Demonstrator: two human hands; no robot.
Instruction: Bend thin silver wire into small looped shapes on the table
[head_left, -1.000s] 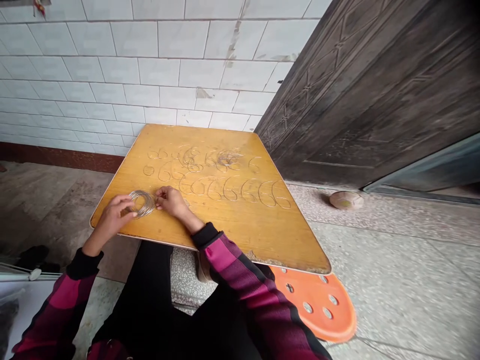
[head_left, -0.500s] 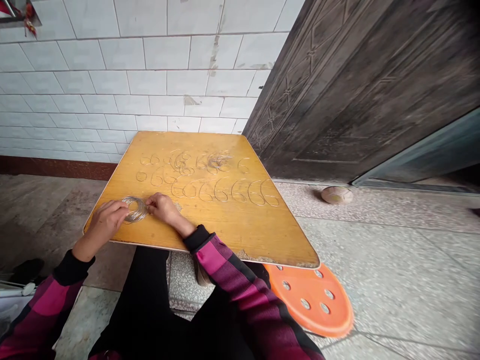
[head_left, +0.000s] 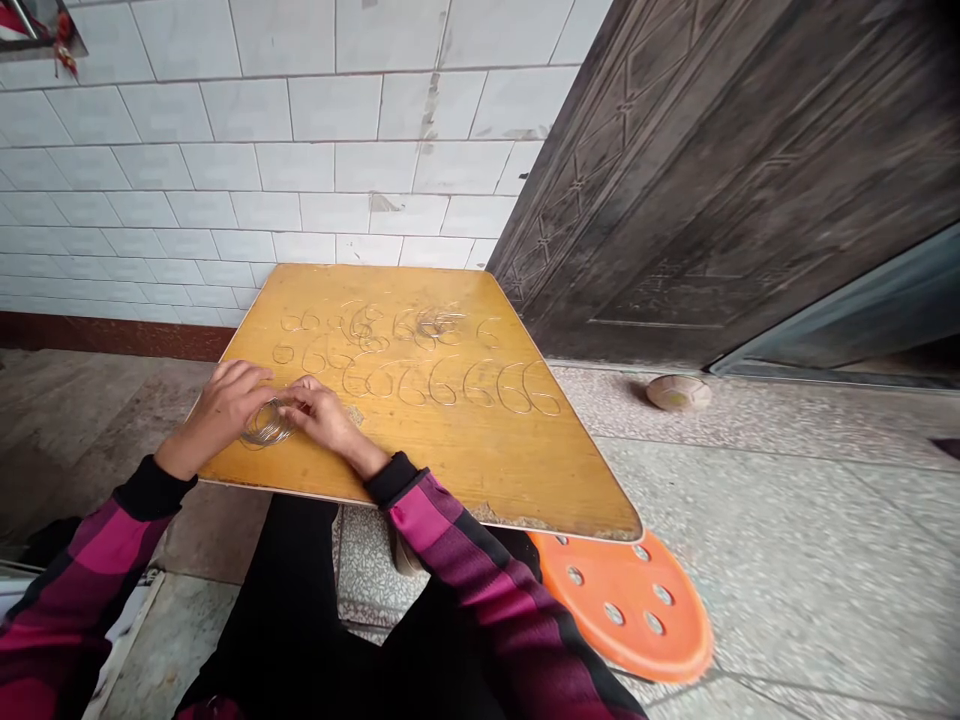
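Observation:
A coil of thin silver wire (head_left: 264,426) lies near the front left corner of a yellow wooden table (head_left: 465,450). My left hand (head_left: 223,405) rests over the coil's left side with its fingers curled on it. My right hand (head_left: 321,416) pinches the coil's right edge. Several bent wire loops (head_left: 450,382) lie in two rows across the middle and far part of the table, with a tangle of them (head_left: 439,322) at the back.
An orange plastic stool (head_left: 630,605) with holes stands under the table's right corner. A dark wooden door (head_left: 750,170) rises on the right, a white tiled wall (head_left: 262,150) behind. A small round bowl (head_left: 677,392) lies on the stone floor by the door.
My left hand has moved up and over the wire coil, closing in towards my right hand. The coil stays near the table's front left corner.

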